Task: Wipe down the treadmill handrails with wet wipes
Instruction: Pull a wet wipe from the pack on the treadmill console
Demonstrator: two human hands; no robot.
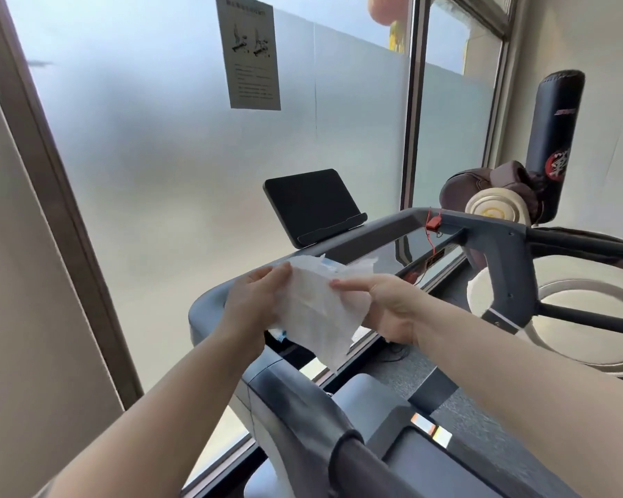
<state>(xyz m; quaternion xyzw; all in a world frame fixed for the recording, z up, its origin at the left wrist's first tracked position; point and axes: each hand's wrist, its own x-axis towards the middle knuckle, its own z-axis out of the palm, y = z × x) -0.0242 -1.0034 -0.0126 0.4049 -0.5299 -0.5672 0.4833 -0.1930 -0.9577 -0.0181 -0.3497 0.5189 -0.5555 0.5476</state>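
A white wipe is held in the air between both hands, just above the near left corner of the treadmill frame. The left hand grips the wipe's left edge, fingers curled round it; a bit of blue, perhaps the wipe packet, shows under that hand, though what it is cannot be told. The right hand pinches the right edge between thumb and fingers. The sheet is spread partly open and hangs crumpled, its lower corner drooping toward the left handrail, which runs from the frame's corner down to the bottom of the view. The wipe is not seen to touch the rail. The right handrail lies well apart, past the console glass, where a red safety clip hangs on its cord. A dark tablet stands at the frame's far edge. The step in hand is judged to be the unfolding of the wipe, before any wiping has begun. The next move would call for the sheet to be bunched or laid flat in one hand, brought down onto the left rail and wrapped round it, then drawn along its length with steady pressure.
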